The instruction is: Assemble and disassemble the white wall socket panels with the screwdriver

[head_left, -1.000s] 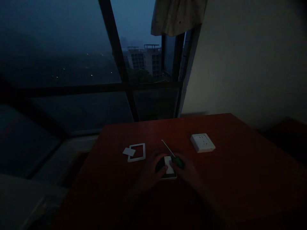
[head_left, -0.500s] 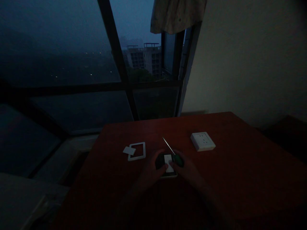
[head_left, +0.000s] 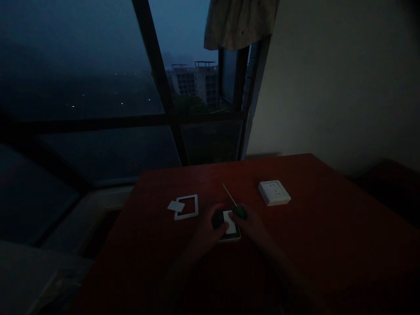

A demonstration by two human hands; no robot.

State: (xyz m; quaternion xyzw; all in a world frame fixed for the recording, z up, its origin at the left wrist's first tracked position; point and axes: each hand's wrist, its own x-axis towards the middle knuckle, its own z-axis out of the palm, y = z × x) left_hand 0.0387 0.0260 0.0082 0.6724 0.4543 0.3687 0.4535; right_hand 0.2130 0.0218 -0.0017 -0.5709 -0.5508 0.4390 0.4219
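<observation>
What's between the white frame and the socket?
The screwdriver, shaft mid-gap, handle in the right hand; left hand on the gap's near side. Seen in the head view.

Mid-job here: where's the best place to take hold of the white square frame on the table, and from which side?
Probably the right-hand bar of the white frame, coming from the right. The frame lies flat and open-centred, so fingertips could pinch one bar. The small white plate overlaps its left side, while the left hand is just to the right.
</observation>
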